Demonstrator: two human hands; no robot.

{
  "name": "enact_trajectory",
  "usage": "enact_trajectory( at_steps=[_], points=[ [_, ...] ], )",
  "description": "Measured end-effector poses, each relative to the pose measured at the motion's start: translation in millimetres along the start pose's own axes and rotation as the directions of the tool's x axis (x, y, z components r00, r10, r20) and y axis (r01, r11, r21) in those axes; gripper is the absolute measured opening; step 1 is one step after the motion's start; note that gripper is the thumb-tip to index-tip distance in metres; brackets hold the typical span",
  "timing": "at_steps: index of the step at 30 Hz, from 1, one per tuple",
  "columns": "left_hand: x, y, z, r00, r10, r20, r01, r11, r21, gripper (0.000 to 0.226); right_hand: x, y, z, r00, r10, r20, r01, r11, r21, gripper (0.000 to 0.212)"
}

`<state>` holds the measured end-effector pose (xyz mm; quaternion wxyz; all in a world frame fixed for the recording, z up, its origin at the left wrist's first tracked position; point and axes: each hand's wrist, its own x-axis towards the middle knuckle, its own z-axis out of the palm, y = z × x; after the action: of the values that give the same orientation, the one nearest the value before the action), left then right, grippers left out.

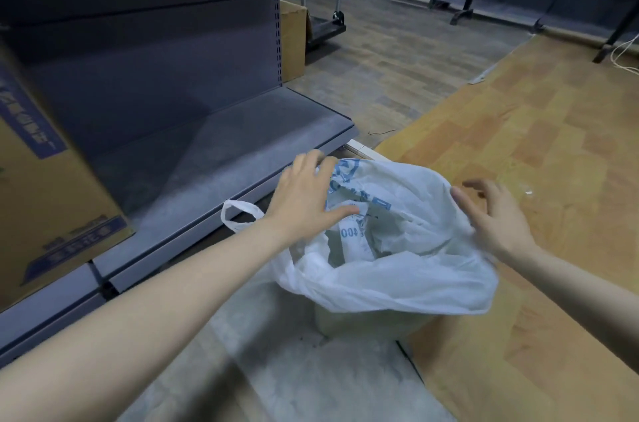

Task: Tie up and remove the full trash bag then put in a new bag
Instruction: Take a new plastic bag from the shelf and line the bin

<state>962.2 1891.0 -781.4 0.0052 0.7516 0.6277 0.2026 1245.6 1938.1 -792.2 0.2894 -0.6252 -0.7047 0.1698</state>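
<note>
A white plastic trash bag with blue print lines a small pale bin on the floor, its mouth open and crumpled paper showing inside. One bag handle loops out to the left. My left hand rests flat on the bag's left rim, fingers spread. At the bag's right rim, my right hand touches the plastic with its fingers apart and curled. Neither hand has closed around the bag.
A grey metal shelf unit runs along the left, with a printed cardboard box on its base. Another carton and a trolley stand farther back. Wood-pattern flooring spreads to the right.
</note>
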Motion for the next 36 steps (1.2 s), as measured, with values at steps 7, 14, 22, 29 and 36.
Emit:
enact_trajectory(
  at_steps=[7, 14, 22, 29, 36],
  points=[
    [-64.0, -1.6, 0.1, 0.815, 0.518, 0.261, -0.541, 0.841, 0.022, 0.059, -60.0, -9.4, -12.8, 0.585, -0.624, 0.518, 0.792, 0.578, -0.198, 0.059],
    [-82.8, -7.3, 15.6, 0.697, 0.699, -0.161, -0.687, 0.715, 0.129, 0.017, -86.5, 10.4, -18.4, 0.467, -0.796, 0.386, 0.872, 0.340, -0.353, 0.045],
    [-80.0, -8.0, 12.3, 0.740, 0.672, -0.035, -0.661, 0.736, 0.148, 0.034, -96.5, 37.5, -3.8, 0.410, -0.712, 0.570, 0.895, 0.192, -0.404, 0.051],
    [-62.8, 7.1, 0.5, 0.780, 0.603, 0.166, -0.619, 0.782, 0.067, 0.063, -80.1, -1.8, -19.7, 0.623, -0.696, 0.356, 0.780, 0.518, -0.352, 0.066],
    [-51.9, 13.9, 9.2, 0.768, 0.396, 0.503, -0.564, 0.790, 0.239, 0.027, -68.0, 38.2, -18.6, 0.615, -0.630, 0.474, 0.786, 0.446, -0.428, 0.038]
  ],
)
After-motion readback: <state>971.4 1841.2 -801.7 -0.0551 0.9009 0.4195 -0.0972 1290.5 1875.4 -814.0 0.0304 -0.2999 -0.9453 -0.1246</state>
